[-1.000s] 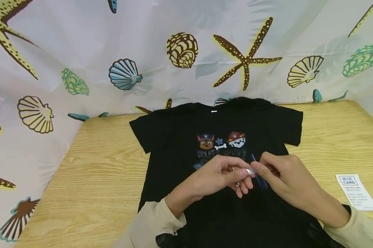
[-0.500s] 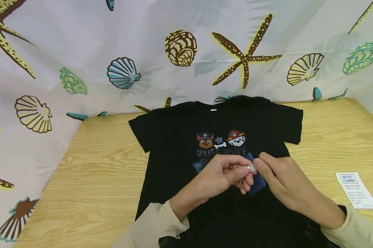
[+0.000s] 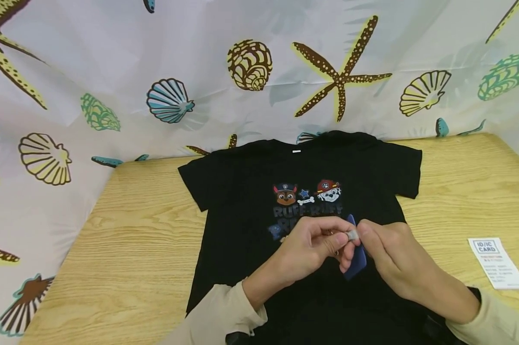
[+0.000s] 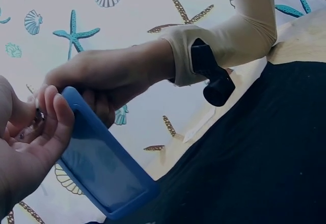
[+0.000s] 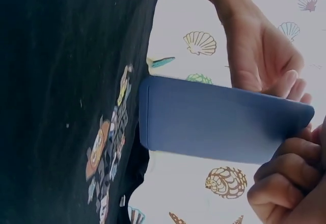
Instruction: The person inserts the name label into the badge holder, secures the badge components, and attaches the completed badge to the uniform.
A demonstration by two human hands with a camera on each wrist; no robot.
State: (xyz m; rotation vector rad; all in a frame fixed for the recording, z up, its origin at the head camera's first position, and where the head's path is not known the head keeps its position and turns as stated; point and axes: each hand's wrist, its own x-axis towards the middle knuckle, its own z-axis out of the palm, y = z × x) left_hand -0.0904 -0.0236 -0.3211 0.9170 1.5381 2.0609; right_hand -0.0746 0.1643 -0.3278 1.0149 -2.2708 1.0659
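Note:
A blue ID card holder [image 3: 356,262] with a raised rim hangs between both hands, over a black T-shirt [image 3: 242,225]. Its window side [image 4: 107,165] faces the left wrist camera; the plain blue back [image 5: 219,119] fills the middle of the right wrist view. My left hand [image 3: 304,247] pinches a small clear strap [image 3: 351,235] between thumb and forefinger, and a bit of metal shows among its fingers. Curled at the holder's top end, my right hand [image 3: 399,261] grips there with thumb and forefinger, its fingertips partly hidden.
The T-shirt lies spread on a wooden table [image 3: 143,235], with a cartoon dog print [image 3: 306,196] on its chest. A white paper slip [image 3: 496,263] marked ID/IC CARD lies at the right. Behind the table hangs a shell-patterned cloth [image 3: 216,62].
The holder has turned from nearly edge-on to show more of its blue face, then narrowed slightly again. Both hands stay at the strap, with small finger shifts.

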